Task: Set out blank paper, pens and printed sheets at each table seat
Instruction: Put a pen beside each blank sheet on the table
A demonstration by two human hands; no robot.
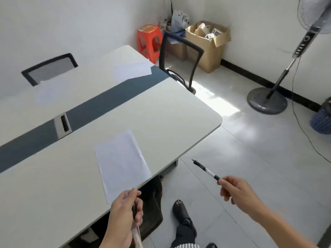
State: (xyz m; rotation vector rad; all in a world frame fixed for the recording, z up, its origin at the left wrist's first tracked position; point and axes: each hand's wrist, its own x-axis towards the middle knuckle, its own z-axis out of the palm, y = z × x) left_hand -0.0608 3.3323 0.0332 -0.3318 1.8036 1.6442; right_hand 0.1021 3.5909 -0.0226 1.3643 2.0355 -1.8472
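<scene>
Pen (206, 170), black with a clear barrel, held out over the floor just right of the table's near right edge. The right hand (236, 189) pinches its near end between thumb and fingertips, the other fingers curled in, and the pen's far end points up and left toward the table (161, 113).

The left hand (123, 208) is at the near table edge, fingers curled tight round thin sticks (137, 237) that look like pens; cannot tell how many. Its thumb is just beside the near corner of a blank sheet (121, 163), which lies flat near the near edge, turned a bit askew.

Two more sheets lie on the far half past the dark centre strip: one far right (132, 69), one far left (52, 92), each by a mesh chair (179, 56). No pen shows on any sheet.

Red stool (148, 40), cardboard box (207, 49) and standing fan (266, 101) sit off to the far right.
</scene>
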